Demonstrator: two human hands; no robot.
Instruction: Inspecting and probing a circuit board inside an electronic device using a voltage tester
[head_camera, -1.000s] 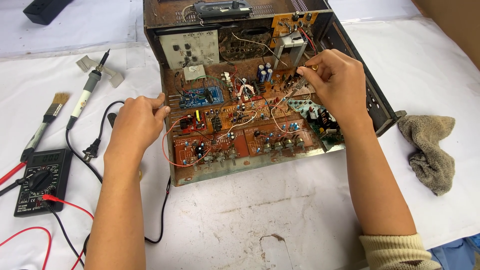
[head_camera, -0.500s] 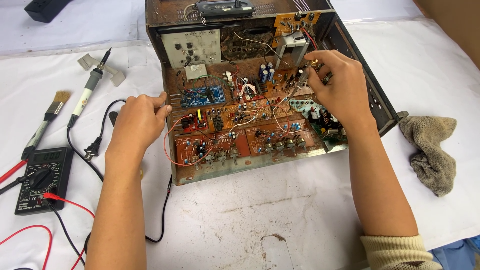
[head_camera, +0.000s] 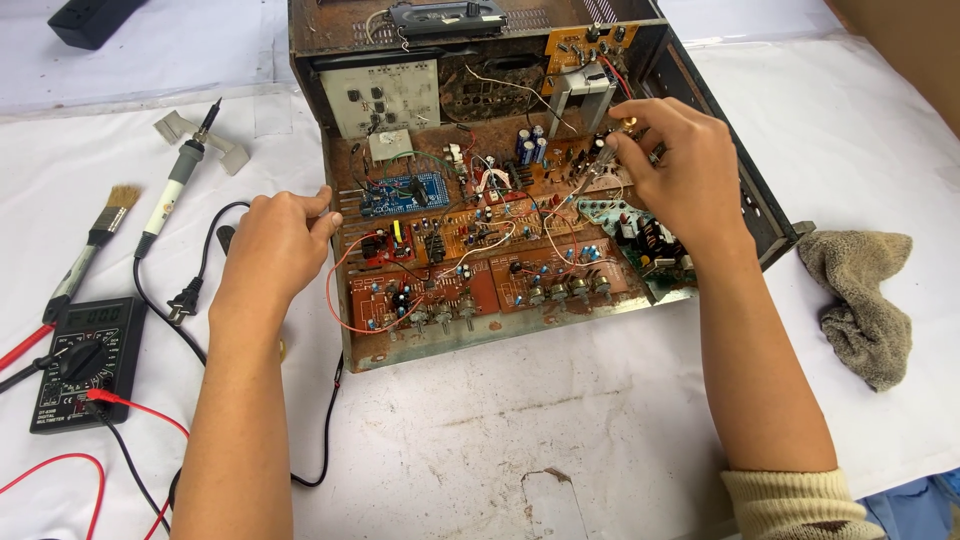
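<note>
The right hand (head_camera: 680, 165) has its grip narrow, fingertips (head_camera: 615, 150) pinched together on something small among the parts at the far right of the circuit boards (head_camera: 480, 235); whether it is a wire end or a component leg cannot be told, since the fingers hide it. Working with fingertips alone looks suited to the crowding there: blue capacitors (head_camera: 530, 148) stand just to the left of the pinch, a white bracket (head_camera: 583, 95) just beyond it, and loose wires cross under the palm.

The left hand (head_camera: 275, 245) has its grip curled and holds nothing; its fingertips press on the left edge of the rusty open chassis (head_camera: 500, 335), probably to steady the case while the other hand works inside.

Outward from that left hand, on the white-covered bench (head_camera: 480, 440), a black mains plug (head_camera: 188, 300) on its cord lies just beside the wrist, not plugged into anything. Farther left lie a soldering iron (head_camera: 175, 185), a paintbrush (head_camera: 95, 235) and a black multimeter (head_camera: 85, 360) with red and black leads, all within reach of that side. Well to the right of the right forearm, past the chassis corner, a crumpled grey rag (head_camera: 865, 300) sits on the bench.
</note>
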